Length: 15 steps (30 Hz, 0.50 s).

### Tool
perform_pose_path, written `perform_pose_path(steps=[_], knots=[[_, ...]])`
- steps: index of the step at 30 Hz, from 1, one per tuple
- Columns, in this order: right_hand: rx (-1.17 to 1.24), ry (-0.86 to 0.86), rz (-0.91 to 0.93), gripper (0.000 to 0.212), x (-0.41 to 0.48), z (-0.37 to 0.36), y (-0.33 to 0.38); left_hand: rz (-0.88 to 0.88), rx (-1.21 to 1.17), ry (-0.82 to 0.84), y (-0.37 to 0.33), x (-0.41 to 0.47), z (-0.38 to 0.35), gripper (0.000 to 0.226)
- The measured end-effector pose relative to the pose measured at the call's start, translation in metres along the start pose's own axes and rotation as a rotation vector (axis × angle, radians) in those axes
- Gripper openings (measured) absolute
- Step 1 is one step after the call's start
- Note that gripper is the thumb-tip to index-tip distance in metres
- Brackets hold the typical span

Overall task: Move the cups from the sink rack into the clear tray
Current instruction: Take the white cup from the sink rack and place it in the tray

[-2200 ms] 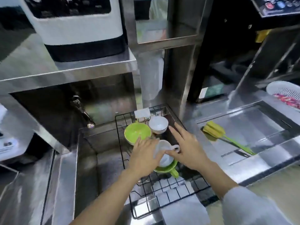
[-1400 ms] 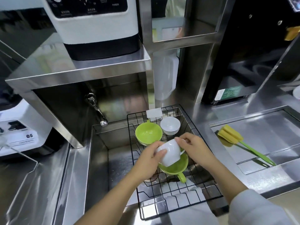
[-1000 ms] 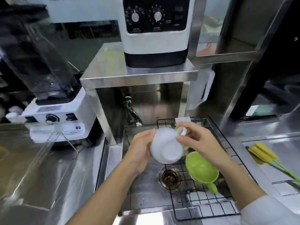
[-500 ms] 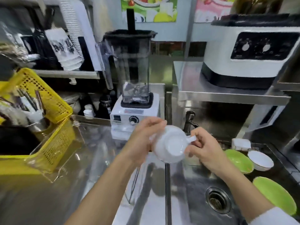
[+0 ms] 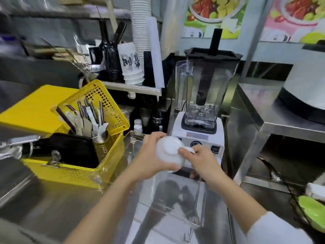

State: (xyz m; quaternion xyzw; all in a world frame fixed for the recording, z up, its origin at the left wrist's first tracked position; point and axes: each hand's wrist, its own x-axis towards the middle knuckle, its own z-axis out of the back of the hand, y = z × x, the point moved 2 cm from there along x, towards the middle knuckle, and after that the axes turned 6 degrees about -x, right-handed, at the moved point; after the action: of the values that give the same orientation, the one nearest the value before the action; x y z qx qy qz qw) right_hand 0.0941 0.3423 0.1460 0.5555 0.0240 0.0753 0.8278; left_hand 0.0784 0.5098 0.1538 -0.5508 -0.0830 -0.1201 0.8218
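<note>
A white cup [image 5: 168, 150] is held bottom-up between both hands, above the far end of the clear tray [image 5: 200, 205]. My left hand [image 5: 150, 155] cups its left side. My right hand [image 5: 198, 160] pinches its handle on the right. The clear tray lies on the steel counter below my hands, with nothing visible inside. A green cup [image 5: 314, 211] shows at the far right edge in the black sink rack [image 5: 293, 199].
A yellow basket [image 5: 73, 166] with utensils and a black tray stands left of the clear tray. A blender [image 5: 202, 110] on a white base stands just behind my hands. A steel shelf [image 5: 274, 124] with a white appliance is at the right.
Both hands have carried the white cup leftward from the sink to above the clear tray. The view has swung left, so the rack is now at the right edge.
</note>
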Motion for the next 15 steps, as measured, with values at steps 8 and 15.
perform_pose_path(steps=[8,15], knots=[[-0.134,0.367,-0.083,0.037,0.044,-0.053,0.009,0.069,0.173,0.074,0.046,0.017,0.053,0.058],[-0.220,0.366,-0.050,0.030,0.067,-0.084,0.008,0.188,0.340,0.200,0.069,0.039,0.081,0.064]])
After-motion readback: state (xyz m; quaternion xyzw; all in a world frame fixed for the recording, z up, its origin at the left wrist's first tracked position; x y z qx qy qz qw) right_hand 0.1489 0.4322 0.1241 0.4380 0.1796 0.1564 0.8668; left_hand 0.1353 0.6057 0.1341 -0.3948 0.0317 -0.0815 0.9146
